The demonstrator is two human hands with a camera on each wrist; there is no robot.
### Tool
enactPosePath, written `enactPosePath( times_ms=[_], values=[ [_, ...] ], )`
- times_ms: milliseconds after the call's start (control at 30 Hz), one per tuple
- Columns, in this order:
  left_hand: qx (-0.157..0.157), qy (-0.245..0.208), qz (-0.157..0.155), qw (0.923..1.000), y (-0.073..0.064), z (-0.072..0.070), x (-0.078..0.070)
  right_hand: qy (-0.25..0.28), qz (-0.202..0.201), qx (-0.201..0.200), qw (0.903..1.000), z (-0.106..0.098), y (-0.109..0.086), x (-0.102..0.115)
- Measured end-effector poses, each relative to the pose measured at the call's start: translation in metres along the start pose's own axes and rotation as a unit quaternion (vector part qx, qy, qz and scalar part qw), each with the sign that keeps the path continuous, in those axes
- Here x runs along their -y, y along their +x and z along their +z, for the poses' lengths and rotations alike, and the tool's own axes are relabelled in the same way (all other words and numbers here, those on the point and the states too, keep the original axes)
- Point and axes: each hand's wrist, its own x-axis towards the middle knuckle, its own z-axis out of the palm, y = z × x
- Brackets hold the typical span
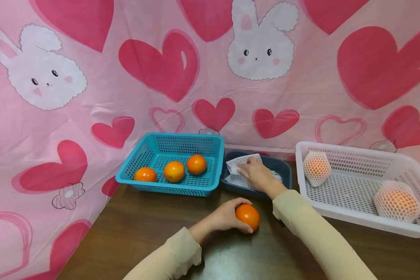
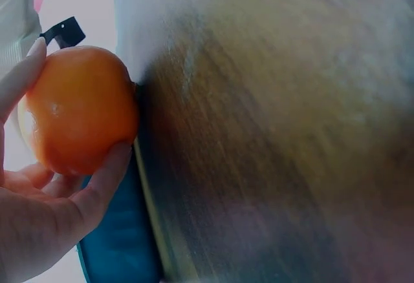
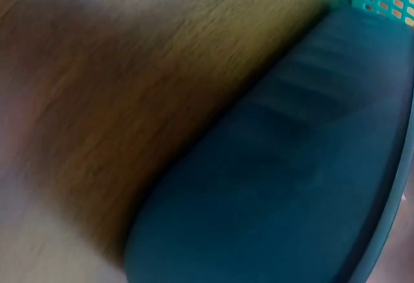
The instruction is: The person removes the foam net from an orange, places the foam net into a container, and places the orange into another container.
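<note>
My left hand [image 1: 225, 215] grips a shiny orange [image 1: 247, 217] low over the table, thumb on the near side and fingers around the far side. In the left wrist view the same orange [image 2: 81, 112] sits between thumb and fingers. Over a dark blue-grey bin [image 1: 286, 175], my right hand [image 1: 258, 174] pinches a white foam net [image 1: 235, 164] at its edge. More white foam netting [image 1: 238, 181] lies beneath it in the bin. The right wrist view shows mostly the bin's outer wall [image 3: 278, 179], with the hand's grip out of frame.
At left stands a turquoise basket [image 1: 173, 136] with three oranges inside. A white basket [image 1: 357, 216] on the right holds two oranges in foam nets, one net-wrapped orange [image 1: 316, 168] at its left end. Behind the wooden table [image 1: 133, 229] hangs a pink heart-patterned cloth [image 1: 213, 70].
</note>
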Motion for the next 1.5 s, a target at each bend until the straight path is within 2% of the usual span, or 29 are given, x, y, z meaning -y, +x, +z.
enactPosePath(
  times_ms=[167, 367, 567, 700, 900, 1167, 1500],
  values=[
    [0.002, 0.003, 0.006, 1.0, 0.001, 0.001, 0.0, 0.0, -0.009, 0.035, 0.9993, 0.002, 0.0, 0.0],
    [0.004, 0.005, 0.006, 1.0, 0.001, 0.001, -0.002, -0.022, -0.027, 0.043, 0.9985, 0.003, 0.0, -0.001],
    [0.004, 0.003, 0.006, 1.0, 0.001, 0.0, -0.003, -0.012, -0.025, 0.058, 0.9979, 0.001, -0.002, -0.002],
    [0.001, 0.0, 0.004, 1.0, 0.0, 0.0, -0.004, 0.008, -0.03, 0.03, 0.9991, -0.002, -0.004, -0.001],
    [-0.005, 0.004, 0.0, 1.0, -0.001, 0.002, -0.006, 0.018, -0.012, -0.003, 0.9998, -0.008, -0.008, -0.001],
    [-0.011, 0.0, 0.007, 0.9999, -0.004, 0.0, -0.01, 0.007, -0.035, -0.034, 0.9988, -0.016, -0.012, -0.001],
    [-0.025, 0.004, 0.009, 0.9996, -0.011, -0.012, -0.024, 0.041, -0.038, -0.035, 0.9978, -0.029, -0.016, 0.004]
  ],
)
